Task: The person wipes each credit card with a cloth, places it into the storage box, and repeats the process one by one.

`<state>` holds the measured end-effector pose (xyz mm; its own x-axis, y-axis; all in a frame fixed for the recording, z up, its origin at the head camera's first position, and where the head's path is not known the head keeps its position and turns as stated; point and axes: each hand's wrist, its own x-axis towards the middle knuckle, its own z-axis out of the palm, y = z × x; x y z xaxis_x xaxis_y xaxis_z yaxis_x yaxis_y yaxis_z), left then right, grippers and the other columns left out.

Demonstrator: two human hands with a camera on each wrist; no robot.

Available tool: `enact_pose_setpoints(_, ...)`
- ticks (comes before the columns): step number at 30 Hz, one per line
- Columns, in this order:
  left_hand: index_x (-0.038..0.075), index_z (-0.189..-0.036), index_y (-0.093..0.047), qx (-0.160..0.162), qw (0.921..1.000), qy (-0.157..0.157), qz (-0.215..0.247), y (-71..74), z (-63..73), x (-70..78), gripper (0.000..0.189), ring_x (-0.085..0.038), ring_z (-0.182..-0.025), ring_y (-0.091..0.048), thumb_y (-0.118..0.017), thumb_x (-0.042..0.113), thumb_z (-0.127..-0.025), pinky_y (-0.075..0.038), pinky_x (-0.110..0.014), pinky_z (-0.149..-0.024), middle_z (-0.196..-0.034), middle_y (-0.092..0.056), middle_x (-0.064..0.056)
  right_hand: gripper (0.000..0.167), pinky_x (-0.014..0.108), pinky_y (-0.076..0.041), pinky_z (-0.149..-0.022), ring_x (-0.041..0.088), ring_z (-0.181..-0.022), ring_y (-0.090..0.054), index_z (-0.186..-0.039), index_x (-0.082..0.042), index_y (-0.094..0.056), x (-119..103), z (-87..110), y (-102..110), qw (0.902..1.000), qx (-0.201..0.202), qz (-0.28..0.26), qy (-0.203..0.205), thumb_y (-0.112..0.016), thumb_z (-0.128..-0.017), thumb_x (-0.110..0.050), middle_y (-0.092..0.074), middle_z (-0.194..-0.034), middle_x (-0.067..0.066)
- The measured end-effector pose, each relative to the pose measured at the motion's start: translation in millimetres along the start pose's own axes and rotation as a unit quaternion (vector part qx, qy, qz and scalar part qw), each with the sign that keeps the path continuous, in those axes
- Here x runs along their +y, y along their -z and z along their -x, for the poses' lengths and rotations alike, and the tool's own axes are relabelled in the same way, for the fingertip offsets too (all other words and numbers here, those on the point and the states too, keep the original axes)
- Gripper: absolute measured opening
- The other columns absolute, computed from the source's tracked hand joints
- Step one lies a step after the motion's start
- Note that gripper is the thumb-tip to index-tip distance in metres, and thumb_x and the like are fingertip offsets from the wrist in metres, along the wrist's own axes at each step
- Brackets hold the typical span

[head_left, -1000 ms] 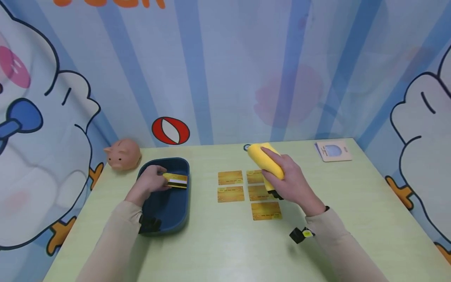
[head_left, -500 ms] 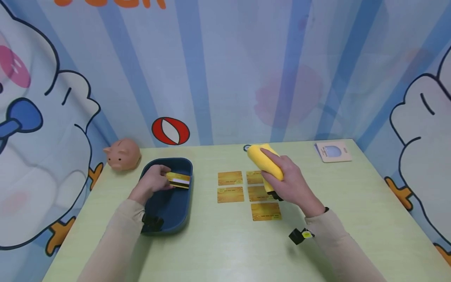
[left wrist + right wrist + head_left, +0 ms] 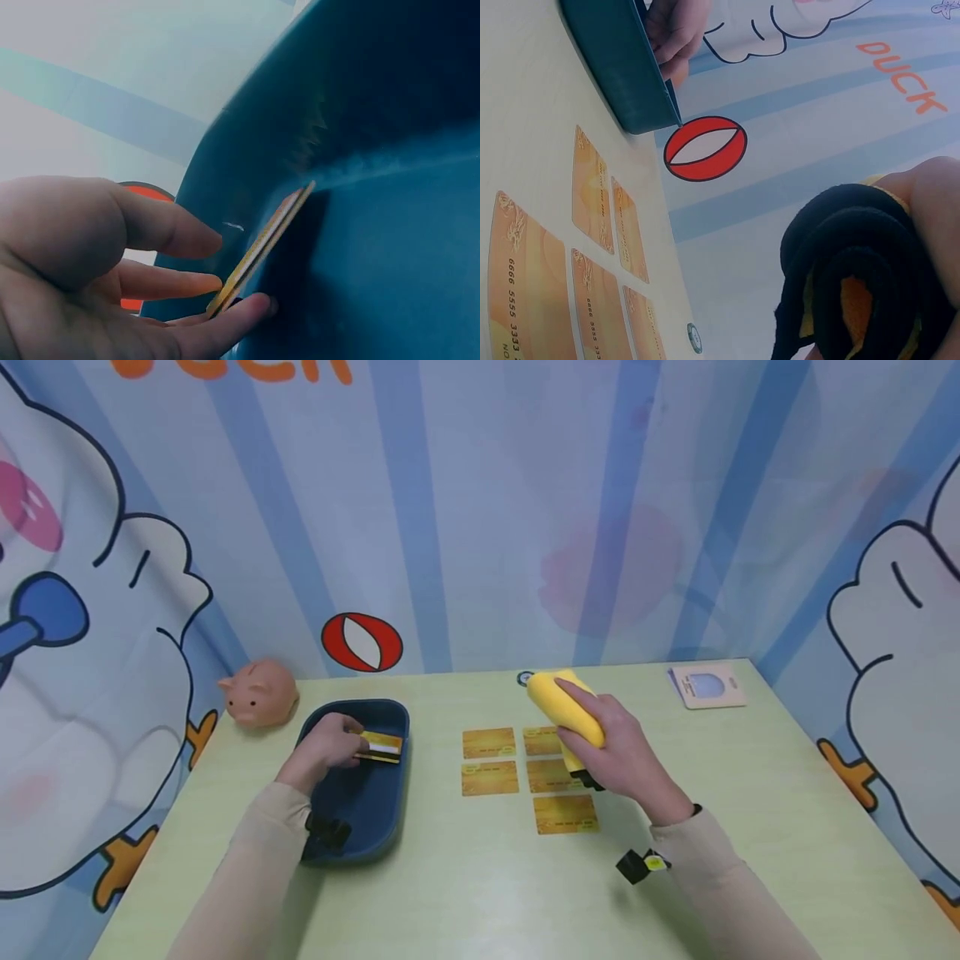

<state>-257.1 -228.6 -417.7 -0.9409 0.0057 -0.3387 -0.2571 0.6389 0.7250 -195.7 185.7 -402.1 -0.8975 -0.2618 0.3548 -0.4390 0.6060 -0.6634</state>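
I see a navy tray (image 3: 367, 818), a gold card (image 3: 384, 745) banded black and white, five gold-orange cards (image 3: 490, 778). Roll (image 3: 561, 707) is yellow, black at one end. Piggy bank (image 3: 262, 695) is pinkish tan, booklet (image 3: 708, 685) pale pink with bluish panel, sleeves (image 3: 240, 868) beige, tabletop (image 3: 465, 893) pale green. Backdrop (image 3: 495, 527) is light blue, darker stripes, red-and-white ball (image 3: 363, 643).

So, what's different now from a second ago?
The blue plastic bin has slid slightly to the right, and the left hand, still pinching a gold bank card, shifted with it. The right hand with its rolled yellow bundle, the five laid-out gold cards and the piggy bank stayed put.
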Motion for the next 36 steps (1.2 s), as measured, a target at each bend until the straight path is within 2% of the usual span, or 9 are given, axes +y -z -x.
enact_pose_setpoints(6, -0.018, -0.144, -0.046, -0.003, 0.9996, 0.01, -0.028, 0.9, 0.7, 2.9, 0.052, -0.037, -0.114, -0.065, -0.058, 0.006, -0.1, -0.064, -0.035, -0.081, -0.141, -0.052, -0.036, 0.064, 0.039, -0.05, -0.066, 0.025, -0.081, -0.051, -0.16, -0.025, -0.048, -0.1, 0.1, -0.4, 1.0, 0.0, -0.002, -0.003, -0.07, -0.1, -0.018, -0.054, -0.099, 0.011)
enact_pose_setpoints(11, -0.016, -0.148, -0.043, -0.001, 0.9982, 0.017, -0.058, 0.8, 1.7, 5.9, 0.057, -0.036, -0.111, -0.065, -0.059, 0.011, -0.101, -0.064, -0.039, -0.084, -0.141, -0.052, -0.033, 0.064, 0.039, -0.05, -0.067, 0.025, -0.082, -0.051, -0.16, -0.026, -0.047, 0.4, -0.5, -0.4, 1.0, -0.003, -0.002, -0.005, -0.07, -0.101, -0.018, -0.054, -0.1, 0.011)
enact_pose_setpoints(23, -0.015, -0.152, -0.037, -0.005, 0.998, 0.04, -0.05, 1.7, 3.7, 10.4, 0.062, -0.038, -0.112, -0.064, -0.058, 0.015, -0.102, -0.062, -0.047, -0.089, -0.139, -0.052, -0.032, 0.064, 0.039, -0.049, -0.068, 0.024, -0.083, -0.051, -0.16, -0.024, -0.047, 2.4, 0.0, 2.6, 1.0, 0.002, 0.001, 0.005, -0.07, -0.1, -0.016, -0.055, -0.101, 0.011)
enact_pose_setpoints(29, -0.013, -0.154, -0.035, -0.01, 0.9974, 0.05, -0.051, 3.7, 4.0, 13.5, 0.063, -0.039, -0.115, -0.061, -0.057, 0.018, -0.104, -0.06, -0.05, -0.095, -0.141, -0.049, -0.032, 0.065, 0.04, -0.049, -0.069, 0.025, -0.084, -0.051, -0.16, -0.024, -0.047, 4.1, -0.2, 6.6, 0.9999, 0.009, 0.007, 0.009, -0.071, -0.1, -0.016, -0.056, -0.102, 0.011)
enact_pose_setpoints(31, -0.011, -0.154, -0.036, 0.0, 0.9974, 0.043, -0.057, 4.1, 6.1, 16.7, 0.063, -0.039, -0.116, -0.06, -0.058, 0.021, -0.104, -0.058, -0.051, -0.098, -0.143, -0.049, -0.032, 0.065, 0.04, -0.049, -0.07, 0.025, -0.084, -0.051, -0.16, -0.023, -0.047, 4.4, -0.1, 7.5, 0.9999, 0.009, 0.007, 0.008, -0.07, -0.1, -0.016, -0.056, -0.103, 0.012)
enact_pose_setpoints(33, -0.009, -0.154, -0.039, 0.018, 0.9973, 0.019, -0.069, 4.4, 9.5, 20.9, 0.062, -0.039, -0.118, -0.06, -0.058, 0.023, -0.105, -0.057, -0.051, -0.099, -0.145, -0.05, -0.032, 0.065, 0.04, -0.049, -0.07, 0.025, -0.084, -0.051, -0.16, -0.023, -0.047, 4.7, 0.2, 8.2, 0.9999, 0.009, 0.004, 0.006, -0.07, -0.1, -0.016, -0.056, -0.103, 0.012)
enact_pose_setpoints(36, -0.005, -0.153, -0.044, 0.044, 0.9969, -0.023, -0.061, 1.6, 18.3, 31.5, 0.058, -0.042, -0.123, -0.057, -0.059, 0.025, -0.105, -0.053, -0.053, -0.103, -0.146, -0.052, -0.03, 0.065, 0.04, -0.049, -0.069, 0.025, -0.084, -0.051, -0.16, -0.024, -0.047, 5.3, 1.2, 9.3, 0.9999, 0.012, 0.0, 0.004, -0.07, -0.1, -0.016, -0.057, -0.104, 0.013)
